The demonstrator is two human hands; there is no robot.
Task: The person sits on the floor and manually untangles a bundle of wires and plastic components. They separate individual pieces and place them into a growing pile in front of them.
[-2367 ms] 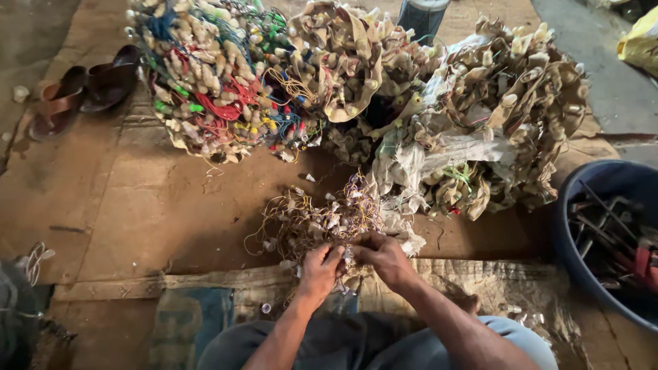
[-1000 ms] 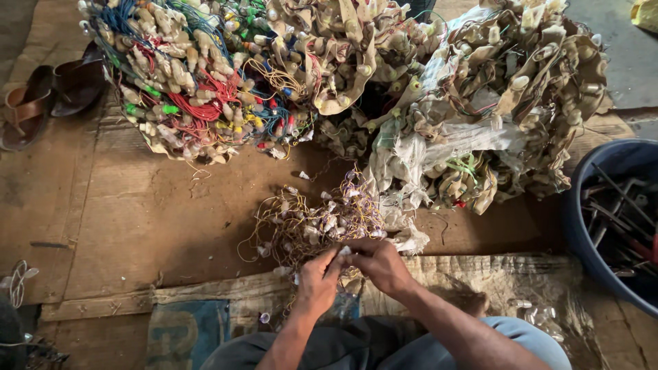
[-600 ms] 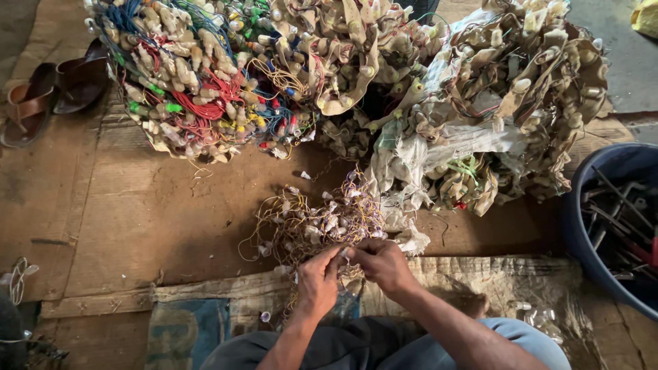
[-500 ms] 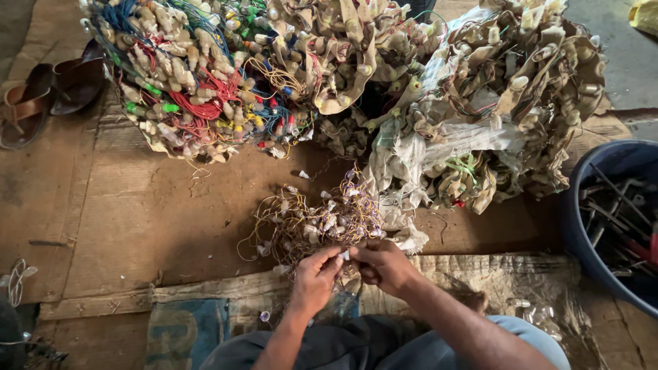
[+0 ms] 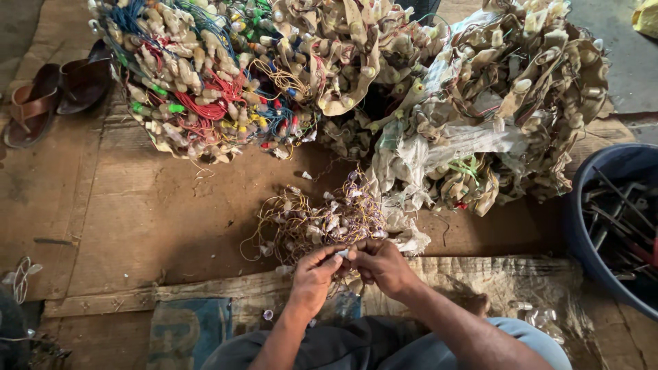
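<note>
- Low centre of head view: left hand (image 5: 314, 273) & right hand (image 5: 381, 264) meet fingertip to fingertip, both curled nearly closed, pinching one small whitish piece (image 5: 342, 253) between them
- Piece sits at near edge of small wire tangle (image 5: 315, 220), a loose heap of thin yellowish wires w/ pale plugs, lying on brown floor (image 5: 151, 219) just ahead of hands
- Can't tell if piece is joined to tangle or free; too small
- Beyond tangle, upper left: big bundle (image 5: 205, 75) of blue, red, green, yellow wires w/ beige connectors
- Upper centre & right: bigger heap (image 5: 507, 103) of tan-taped wiring, w/ dirty white cloth or plastic (image 5: 439, 147) mixed in, touching far-right side of small tangle
- Right edge: dark blue tub (image 5: 589, 205), dark rods or tools inside, well apart from hands
- Far left: pair of brown sandals (image 5: 58, 96) on floor
- Under forearms: worn sacking (image 5: 507, 281) spread over floor, a few small pale bits on it near right knee
- Bottom: person's knees in grey & light blue cloth
</note>
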